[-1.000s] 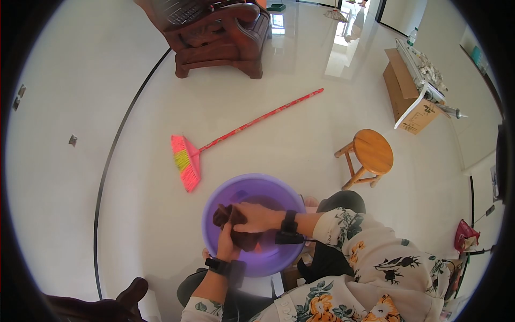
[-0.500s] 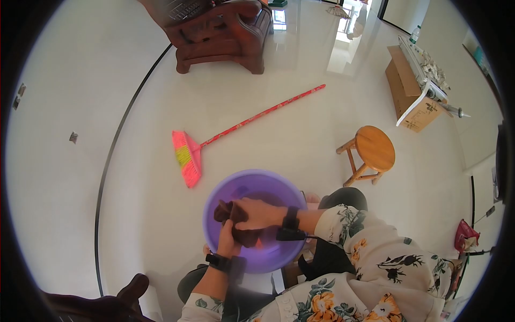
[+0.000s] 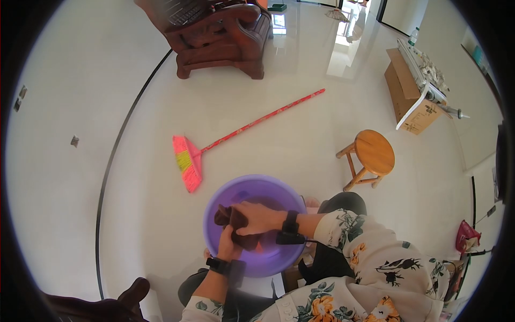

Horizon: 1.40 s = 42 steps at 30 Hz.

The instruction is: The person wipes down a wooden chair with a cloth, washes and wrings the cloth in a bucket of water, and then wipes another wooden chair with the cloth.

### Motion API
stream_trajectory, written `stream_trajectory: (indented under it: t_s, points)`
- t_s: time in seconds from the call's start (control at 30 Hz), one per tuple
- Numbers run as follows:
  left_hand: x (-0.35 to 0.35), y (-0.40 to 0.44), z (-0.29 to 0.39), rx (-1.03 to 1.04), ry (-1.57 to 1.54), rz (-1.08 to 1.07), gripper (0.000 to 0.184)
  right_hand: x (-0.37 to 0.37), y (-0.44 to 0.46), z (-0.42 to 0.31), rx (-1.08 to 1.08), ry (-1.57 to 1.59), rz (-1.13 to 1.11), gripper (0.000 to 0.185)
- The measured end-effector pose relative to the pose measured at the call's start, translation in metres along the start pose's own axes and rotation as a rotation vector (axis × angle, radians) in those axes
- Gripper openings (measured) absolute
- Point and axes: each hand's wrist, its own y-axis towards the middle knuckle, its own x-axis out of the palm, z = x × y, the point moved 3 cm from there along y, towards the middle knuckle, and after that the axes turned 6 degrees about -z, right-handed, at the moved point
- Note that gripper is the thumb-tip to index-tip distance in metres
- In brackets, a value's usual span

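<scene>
With fingers curled tight around it, the left hand (image 3: 229,244) and right hand (image 3: 259,217) grip the bunched brown cloth (image 3: 237,218) in or just above the purple basin (image 3: 207,225), presumably so drips land inside.

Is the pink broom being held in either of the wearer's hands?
No, the pink broom lies on the floor, while the left hand and right hand both grip a brown cloth.
</scene>
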Motion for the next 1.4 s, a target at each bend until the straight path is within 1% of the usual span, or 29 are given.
stream_trajectory:
  t_s: [0.1,0.2,0.3,0.4,0.5,0.6,0.7,0.8,0.9,1.0,1.03,1.13,1.23,1.4]
  points:
    - [0.001,0.001,0.000,0.024,0.020,-0.031,0.048,-0.004,-0.002,-0.005,0.007,-0.010,-0.016,0.078]
    - [0.004,0.002,0.003,0.021,0.047,-0.050,0.048,-0.004,-0.003,-0.004,-0.059,-0.027,0.047,0.076]
    - [0.017,-0.004,0.011,-0.015,0.007,-0.024,0.050,-0.004,-0.003,-0.005,-0.116,-0.052,0.076,0.075]
    - [0.028,-0.008,0.018,0.030,0.093,0.048,0.049,-0.006,-0.003,-0.006,-0.105,-0.031,0.106,0.071]
    - [0.025,-0.007,0.018,0.021,0.119,0.054,0.047,-0.009,-0.003,-0.009,-0.053,-0.017,0.074,0.066]
    - [0.010,-0.003,0.008,-0.004,0.183,0.037,0.041,-0.008,-0.005,-0.011,-0.039,-0.012,0.049,0.062]
    - [-0.006,0.000,0.000,-0.034,0.176,0.023,0.041,-0.005,-0.007,-0.012,-0.064,-0.052,0.066,0.060]
    - [-0.004,0.001,-0.002,-0.046,0.171,0.010,0.043,-0.004,-0.007,-0.012,-0.038,-0.053,0.014,0.058]
    - [0.006,-0.005,0.002,-0.121,0.135,0.032,0.044,-0.003,-0.007,-0.011,-0.119,-0.095,0.052,0.059]
    - [0.004,-0.004,0.002,-0.155,-0.006,0.002,0.046,-0.003,-0.009,-0.015,-0.081,-0.067,0.001,0.061]
    - [0.000,-0.001,0.001,-0.133,0.006,-0.032,0.046,-0.003,-0.009,-0.015,-0.078,-0.074,0.000,0.061]
    - [0.002,-0.003,0.001,-0.145,0.194,0.005,0.045,-0.002,-0.009,-0.016,-0.076,-0.088,-0.007,0.060]
    - [0.013,-0.007,0.008,-0.186,0.012,0.003,0.046,-0.003,-0.010,-0.016,-0.083,-0.094,-0.004,0.060]
    - [0.009,-0.004,0.005,-0.188,-0.009,0.002,0.046,-0.001,-0.009,-0.014,-0.091,-0.099,0.001,0.060]
